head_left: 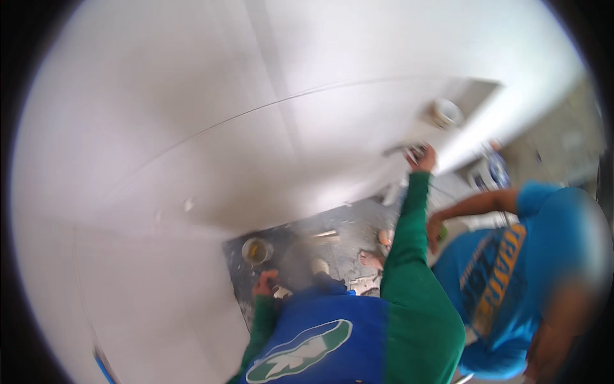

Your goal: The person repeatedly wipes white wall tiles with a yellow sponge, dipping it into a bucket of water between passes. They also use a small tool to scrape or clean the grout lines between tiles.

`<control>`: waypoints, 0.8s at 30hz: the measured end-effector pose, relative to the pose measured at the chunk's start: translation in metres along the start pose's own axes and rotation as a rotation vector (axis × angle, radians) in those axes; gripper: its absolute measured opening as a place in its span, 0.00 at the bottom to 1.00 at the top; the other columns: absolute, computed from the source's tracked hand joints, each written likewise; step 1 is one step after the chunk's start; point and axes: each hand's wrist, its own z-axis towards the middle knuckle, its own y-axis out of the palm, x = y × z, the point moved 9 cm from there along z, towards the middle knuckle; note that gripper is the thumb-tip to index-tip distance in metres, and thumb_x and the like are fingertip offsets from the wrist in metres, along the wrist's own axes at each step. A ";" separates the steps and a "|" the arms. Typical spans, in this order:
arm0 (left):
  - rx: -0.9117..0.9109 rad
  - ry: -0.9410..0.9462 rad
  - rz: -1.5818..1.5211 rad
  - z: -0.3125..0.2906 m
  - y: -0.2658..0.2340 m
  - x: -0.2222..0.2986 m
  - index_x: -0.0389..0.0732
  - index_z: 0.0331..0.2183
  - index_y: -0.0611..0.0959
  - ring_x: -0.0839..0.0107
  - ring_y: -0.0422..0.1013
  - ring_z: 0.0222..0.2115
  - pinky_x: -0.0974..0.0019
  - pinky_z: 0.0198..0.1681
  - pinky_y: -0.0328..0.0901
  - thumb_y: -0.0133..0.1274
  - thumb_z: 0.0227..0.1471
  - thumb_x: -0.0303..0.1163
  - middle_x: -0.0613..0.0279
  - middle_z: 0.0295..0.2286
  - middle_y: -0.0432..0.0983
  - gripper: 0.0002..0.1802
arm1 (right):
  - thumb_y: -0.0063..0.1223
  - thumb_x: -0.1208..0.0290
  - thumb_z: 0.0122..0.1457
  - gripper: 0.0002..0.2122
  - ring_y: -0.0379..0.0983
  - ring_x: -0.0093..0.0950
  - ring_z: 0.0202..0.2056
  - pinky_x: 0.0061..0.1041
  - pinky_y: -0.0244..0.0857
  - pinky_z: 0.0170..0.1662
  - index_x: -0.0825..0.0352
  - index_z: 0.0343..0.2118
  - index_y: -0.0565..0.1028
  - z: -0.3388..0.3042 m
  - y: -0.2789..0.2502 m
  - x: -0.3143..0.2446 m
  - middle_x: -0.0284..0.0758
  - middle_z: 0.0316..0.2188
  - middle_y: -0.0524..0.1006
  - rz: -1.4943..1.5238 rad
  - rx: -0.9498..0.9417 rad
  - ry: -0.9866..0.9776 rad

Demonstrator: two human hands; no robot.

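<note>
My right hand (420,157) is stretched out to the far right, close to the pale wall (345,134). Its fingers are closed round a small grey tool with a thin, flat end (393,151); blur hides its exact kind. Lower down, my left hand (265,283) hangs near my waist with its fingers curled. Whether anything is in it I cannot make out. Just beyond the left hand, a round bucket (257,251) with something yellowish-brown inside stands on the dark floor.
A person in a blue shirt (511,269) is close on my right, one arm (476,206) reaching toward my sleeve. A white tub (446,113) is beyond my right hand. Pale strips (325,235) and a bare foot (369,260) are on the stained floor (345,221).
</note>
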 end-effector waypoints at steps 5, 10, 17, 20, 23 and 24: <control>0.218 0.200 0.230 0.012 -0.045 0.026 0.41 0.40 0.86 0.72 0.78 0.31 0.67 0.36 0.72 0.56 0.62 0.48 0.64 0.32 0.83 0.19 | 0.57 0.61 0.63 0.20 0.80 0.42 0.41 0.43 0.77 0.39 0.73 0.49 0.74 -0.014 -0.163 0.164 0.43 0.42 0.80 -0.274 0.051 0.128; 0.319 0.274 0.019 -0.057 -0.106 0.098 0.33 0.51 0.82 0.67 0.78 0.32 0.63 0.38 0.72 0.61 0.50 0.65 0.55 0.33 0.82 0.44 | 0.52 0.57 0.56 0.12 0.75 0.35 0.25 0.35 0.73 0.28 0.62 0.28 0.77 -0.212 -0.121 0.382 0.37 0.25 0.77 -1.392 -0.971 0.092; 0.770 0.573 0.079 -0.151 -0.192 0.136 0.27 0.56 0.75 0.63 0.80 0.38 0.60 0.43 0.73 0.64 0.43 0.68 0.46 0.36 0.83 0.56 | 0.59 0.68 0.59 0.10 0.75 0.31 0.18 0.31 0.72 0.21 0.71 0.25 0.79 -0.496 0.004 0.487 0.38 0.19 0.77 -0.996 -1.667 0.505; 0.873 0.498 -0.058 -0.179 -0.214 0.085 0.30 0.53 0.77 0.62 0.79 0.39 0.60 0.45 0.72 0.64 0.45 0.67 0.45 0.37 0.82 0.51 | 0.60 0.67 0.58 0.11 0.76 0.28 0.20 0.29 0.72 0.24 0.71 0.25 0.80 -0.549 0.065 0.471 0.36 0.19 0.78 -1.079 -1.839 0.533; 0.902 0.430 -0.196 -0.194 -0.229 0.053 0.33 0.52 0.79 0.60 0.79 0.40 0.59 0.46 0.71 0.64 0.46 0.65 0.45 0.38 0.82 0.47 | 0.62 0.66 0.57 0.12 0.76 0.25 0.22 0.27 0.71 0.29 0.72 0.27 0.82 -0.602 0.144 0.442 0.34 0.21 0.79 -1.025 -2.130 0.235; 0.898 0.395 -0.264 -0.197 -0.235 0.039 0.34 0.51 0.79 0.60 0.79 0.40 0.58 0.46 0.71 0.65 0.47 0.64 0.46 0.38 0.82 0.45 | 0.63 0.65 0.57 0.13 0.75 0.22 0.25 0.26 0.70 0.34 0.74 0.30 0.83 -0.638 0.173 0.408 0.33 0.23 0.81 -1.022 -2.186 0.128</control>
